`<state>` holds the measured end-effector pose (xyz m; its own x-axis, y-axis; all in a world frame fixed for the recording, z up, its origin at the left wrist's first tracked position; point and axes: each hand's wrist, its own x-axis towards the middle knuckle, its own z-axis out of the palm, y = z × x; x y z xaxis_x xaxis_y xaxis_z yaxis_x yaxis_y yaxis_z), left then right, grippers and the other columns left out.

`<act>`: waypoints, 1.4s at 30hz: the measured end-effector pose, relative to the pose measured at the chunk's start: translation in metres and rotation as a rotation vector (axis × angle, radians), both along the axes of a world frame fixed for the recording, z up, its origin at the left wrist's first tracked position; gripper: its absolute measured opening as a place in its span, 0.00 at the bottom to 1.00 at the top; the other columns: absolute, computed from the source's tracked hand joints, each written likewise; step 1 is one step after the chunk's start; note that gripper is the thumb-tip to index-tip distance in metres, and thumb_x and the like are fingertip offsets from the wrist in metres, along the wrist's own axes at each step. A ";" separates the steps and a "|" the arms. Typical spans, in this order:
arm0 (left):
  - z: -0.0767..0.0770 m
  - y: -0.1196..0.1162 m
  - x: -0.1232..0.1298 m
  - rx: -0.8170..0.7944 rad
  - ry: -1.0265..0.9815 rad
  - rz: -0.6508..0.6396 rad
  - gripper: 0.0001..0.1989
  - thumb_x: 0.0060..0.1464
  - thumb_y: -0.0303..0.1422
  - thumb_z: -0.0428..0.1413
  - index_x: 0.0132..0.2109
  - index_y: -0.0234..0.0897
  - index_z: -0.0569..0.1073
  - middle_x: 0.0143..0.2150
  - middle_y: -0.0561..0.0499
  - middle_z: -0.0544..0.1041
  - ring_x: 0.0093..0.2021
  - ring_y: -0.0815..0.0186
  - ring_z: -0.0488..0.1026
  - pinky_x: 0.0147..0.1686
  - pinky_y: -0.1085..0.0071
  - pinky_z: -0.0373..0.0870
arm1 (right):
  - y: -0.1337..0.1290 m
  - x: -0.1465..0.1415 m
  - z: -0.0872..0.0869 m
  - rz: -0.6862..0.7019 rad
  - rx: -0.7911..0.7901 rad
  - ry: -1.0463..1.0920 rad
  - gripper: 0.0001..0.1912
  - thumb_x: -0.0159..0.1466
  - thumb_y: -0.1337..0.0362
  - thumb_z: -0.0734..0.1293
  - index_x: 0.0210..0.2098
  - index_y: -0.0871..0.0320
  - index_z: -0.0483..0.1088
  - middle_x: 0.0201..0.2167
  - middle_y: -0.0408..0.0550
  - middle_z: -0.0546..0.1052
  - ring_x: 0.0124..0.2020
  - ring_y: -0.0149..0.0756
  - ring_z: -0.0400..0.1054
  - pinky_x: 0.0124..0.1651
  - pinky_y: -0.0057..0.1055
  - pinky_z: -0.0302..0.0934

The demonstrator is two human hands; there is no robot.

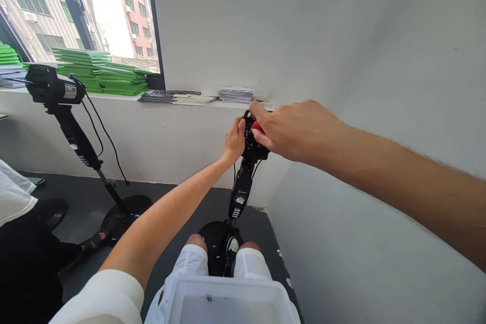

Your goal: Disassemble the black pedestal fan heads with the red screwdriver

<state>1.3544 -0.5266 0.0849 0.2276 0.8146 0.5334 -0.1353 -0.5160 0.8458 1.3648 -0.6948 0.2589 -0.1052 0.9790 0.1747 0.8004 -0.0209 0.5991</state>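
A black pedestal fan stands in front of me, its round motor head between my hands and no blade guard showing on it. My left hand is wrapped against the left side of the head. On the right, my right hand closes its fingers on a red piece at the front of the head; most of that piece is hidden by the fingers. A white plastic tray rests on my lap with a few tiny dark parts in it.
Another black fan stands at the left, near a seated person. Green stacks and papers lie on the window ledge. A white wall bounds the right side.
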 end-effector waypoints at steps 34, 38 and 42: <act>-0.001 -0.001 -0.004 0.073 -0.029 0.042 0.20 0.72 0.46 0.39 0.53 0.44 0.71 0.45 0.49 0.80 0.47 0.60 0.77 0.50 0.66 0.70 | -0.001 0.007 0.005 -0.119 0.044 0.100 0.24 0.69 0.49 0.52 0.41 0.56 0.73 0.22 0.51 0.73 0.27 0.41 0.66 0.32 0.34 0.49; -0.001 -0.002 -0.003 0.093 -0.034 0.040 0.20 0.72 0.45 0.39 0.54 0.43 0.71 0.45 0.49 0.80 0.47 0.61 0.77 0.49 0.66 0.70 | -0.001 0.009 0.007 -0.067 0.026 0.175 0.22 0.67 0.48 0.55 0.43 0.55 0.72 0.22 0.48 0.72 0.25 0.38 0.64 0.32 0.33 0.48; -0.001 -0.003 -0.003 0.090 -0.028 0.048 0.19 0.72 0.43 0.39 0.53 0.42 0.71 0.45 0.49 0.81 0.46 0.61 0.77 0.48 0.66 0.70 | -0.002 0.008 0.007 -0.100 0.050 0.099 0.22 0.69 0.50 0.53 0.44 0.57 0.71 0.20 0.49 0.71 0.24 0.39 0.64 0.30 0.33 0.47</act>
<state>1.3511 -0.5292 0.0834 0.1740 0.7730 0.6101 -0.1315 -0.5958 0.7923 1.3729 -0.6973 0.2654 0.0126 0.9736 0.2277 0.8477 -0.1312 0.5140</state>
